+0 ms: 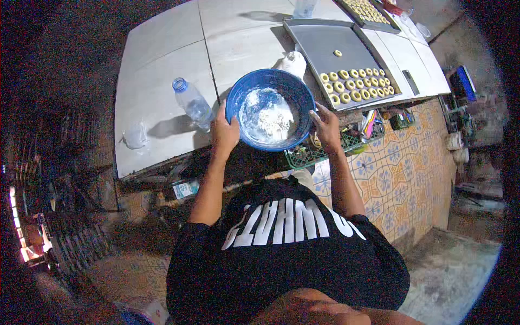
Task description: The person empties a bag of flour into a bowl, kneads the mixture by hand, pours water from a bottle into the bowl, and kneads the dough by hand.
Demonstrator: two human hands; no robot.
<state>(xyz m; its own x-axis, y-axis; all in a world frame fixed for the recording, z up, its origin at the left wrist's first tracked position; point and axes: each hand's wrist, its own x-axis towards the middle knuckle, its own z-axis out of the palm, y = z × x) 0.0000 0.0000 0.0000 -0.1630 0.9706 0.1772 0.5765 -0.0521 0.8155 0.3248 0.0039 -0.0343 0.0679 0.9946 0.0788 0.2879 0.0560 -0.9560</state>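
A round blue basin [235, 89] with white flour [275, 122] at its bottom is held at the front edge of the white table. My left hand [225, 130] grips its left rim, thumb inside. On the opposite side, my right hand [326, 127] grasps the right rim, with white powder on a fingertip. Left of the basin stands a clear plastic bottle [193, 105] without a cap, partly filled. Just behind the rim lies a white plastic bag [293, 64]. The basin's underside is hidden.
A dark baking tray [325, 40] at the back right holds several rows of ring-shaped dough pieces [357, 85]. Another filled tray [371, 13] lies beyond it. A crumpled clear bag [135, 135] rests on the white table [162, 70]. Below the edge sits a green crate [303, 157].
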